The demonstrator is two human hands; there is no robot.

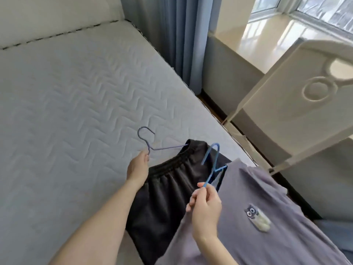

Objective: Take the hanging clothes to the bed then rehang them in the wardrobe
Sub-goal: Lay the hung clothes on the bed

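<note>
Clothes on hangers lie at the mattress (76,88) near edge: black shorts (168,188) on a purple wire hanger (150,142), grey T-shirt (267,217) on a blue hanger (212,165). Left hand (137,171) pinches the purple hanger's neck, fingers closed. Right hand (206,209) grips the blue hanger low on its neck, hook tilted up. Both garments rest on the bed, probably being laid down; whether weight is fully released cannot be told.

Bright daylight from window (305,8), sill glare, edges curved, soft blur.
</note>
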